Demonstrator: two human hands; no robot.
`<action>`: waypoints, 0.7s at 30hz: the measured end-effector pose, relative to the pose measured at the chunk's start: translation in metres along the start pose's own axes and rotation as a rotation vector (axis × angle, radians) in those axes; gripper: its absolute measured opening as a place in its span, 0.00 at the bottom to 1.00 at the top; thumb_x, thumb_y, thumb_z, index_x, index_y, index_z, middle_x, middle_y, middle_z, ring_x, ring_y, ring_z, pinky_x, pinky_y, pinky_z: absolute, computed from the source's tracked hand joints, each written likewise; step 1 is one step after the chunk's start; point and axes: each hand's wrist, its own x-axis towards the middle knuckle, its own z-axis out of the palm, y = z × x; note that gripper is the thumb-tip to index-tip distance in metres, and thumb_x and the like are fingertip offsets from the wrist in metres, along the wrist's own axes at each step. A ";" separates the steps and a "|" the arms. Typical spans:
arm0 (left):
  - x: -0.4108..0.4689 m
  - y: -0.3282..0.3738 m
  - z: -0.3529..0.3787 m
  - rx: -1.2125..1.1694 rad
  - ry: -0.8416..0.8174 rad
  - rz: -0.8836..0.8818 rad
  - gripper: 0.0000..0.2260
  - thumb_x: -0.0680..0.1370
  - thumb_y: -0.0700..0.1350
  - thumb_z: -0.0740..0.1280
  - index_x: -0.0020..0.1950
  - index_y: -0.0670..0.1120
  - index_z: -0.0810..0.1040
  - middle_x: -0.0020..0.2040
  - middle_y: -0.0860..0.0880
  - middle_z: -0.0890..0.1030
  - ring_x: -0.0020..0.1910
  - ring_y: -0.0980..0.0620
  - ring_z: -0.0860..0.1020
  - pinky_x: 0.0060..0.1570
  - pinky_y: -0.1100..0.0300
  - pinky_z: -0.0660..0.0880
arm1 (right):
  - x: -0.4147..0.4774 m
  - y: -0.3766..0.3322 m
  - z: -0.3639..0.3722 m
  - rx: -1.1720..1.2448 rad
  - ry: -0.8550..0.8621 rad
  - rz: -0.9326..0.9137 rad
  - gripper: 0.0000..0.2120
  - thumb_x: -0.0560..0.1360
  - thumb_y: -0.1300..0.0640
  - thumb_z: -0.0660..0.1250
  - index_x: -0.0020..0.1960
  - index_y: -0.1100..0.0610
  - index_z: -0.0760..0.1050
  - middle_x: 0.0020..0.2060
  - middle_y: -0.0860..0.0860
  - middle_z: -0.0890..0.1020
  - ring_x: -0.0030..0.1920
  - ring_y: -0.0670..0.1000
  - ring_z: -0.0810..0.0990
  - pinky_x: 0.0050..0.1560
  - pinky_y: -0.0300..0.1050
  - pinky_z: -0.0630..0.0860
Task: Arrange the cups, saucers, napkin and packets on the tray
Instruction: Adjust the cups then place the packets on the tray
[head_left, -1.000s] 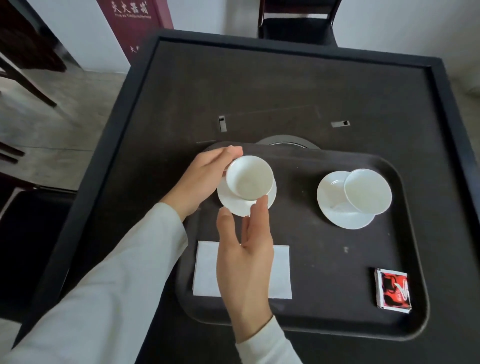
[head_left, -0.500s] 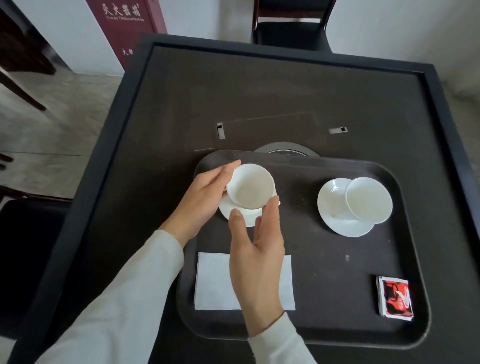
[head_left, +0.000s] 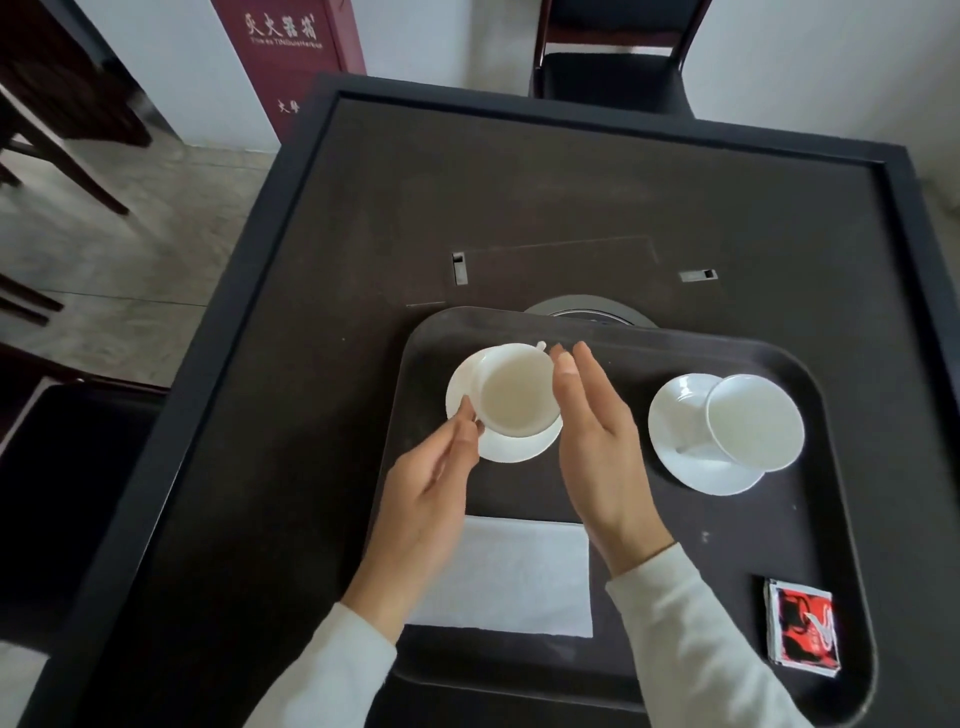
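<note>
Steadying the small white glazed ceramic cup (head_left: 514, 392) w/ both hands; it sits upright on a round white ceramic saucer (head_left: 506, 444) at the far-left part of the dark rounded plastic tray (head_left: 769, 525). Left hand (head_left: 423, 512): fingers loosely curled, tips touching the cup's near-left rim where it meets the saucer; more a light pinch than a full hold, and can't tell if it truly clamps. Right hand (head_left: 597, 441): flat and spread, palm facing the cup's right side, fingertips (head_left: 563, 358) just beside the rim; nothing held. Small nub at the far rim looks like the cup handle (head_left: 540, 345), but too small to be sure.

Handling, as a guess: glazed ceramic is stiff, light, slick & chippy. Cup-on-saucer will slide if tilted, so better to grip by the saucer edge w/ a thumb over the cup rim, or lift the cup alone by handle/rim. Keep level, set down soft.

Rest, rel. to tray: second white cup (head_left: 756, 421) leans off-centre on its own white saucer (head_left: 680, 441) at far-right, looks to need re-seating. White folded paper napkin (head_left: 524, 582) lies flat at near-left, partly under the left wrist; limp, pick by an edge. Red-black foil packets (head_left: 802, 631), stacked, at the near-right corner; thin, slippery.
</note>
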 end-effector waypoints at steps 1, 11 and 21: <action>-0.003 -0.001 0.002 -0.005 0.008 -0.007 0.27 0.76 0.72 0.61 0.72 0.66 0.73 0.67 0.65 0.80 0.70 0.61 0.75 0.72 0.50 0.72 | 0.004 -0.002 -0.001 -0.019 -0.019 0.000 0.28 0.80 0.35 0.58 0.77 0.46 0.68 0.55 0.19 0.74 0.58 0.19 0.68 0.57 0.29 0.66; -0.013 0.002 0.010 0.002 0.093 -0.076 0.15 0.72 0.69 0.61 0.58 0.75 0.78 0.61 0.69 0.82 0.64 0.61 0.80 0.68 0.57 0.74 | 0.015 -0.009 -0.004 -0.109 -0.098 0.002 0.27 0.82 0.36 0.55 0.78 0.45 0.65 0.65 0.31 0.67 0.64 0.37 0.68 0.51 0.25 0.63; -0.014 0.005 0.010 -0.012 0.137 -0.104 0.17 0.74 0.65 0.62 0.61 0.70 0.78 0.58 0.70 0.82 0.59 0.65 0.81 0.58 0.69 0.75 | 0.015 -0.007 -0.002 -0.123 -0.094 -0.015 0.27 0.82 0.36 0.56 0.78 0.44 0.65 0.61 0.23 0.68 0.62 0.33 0.70 0.53 0.25 0.62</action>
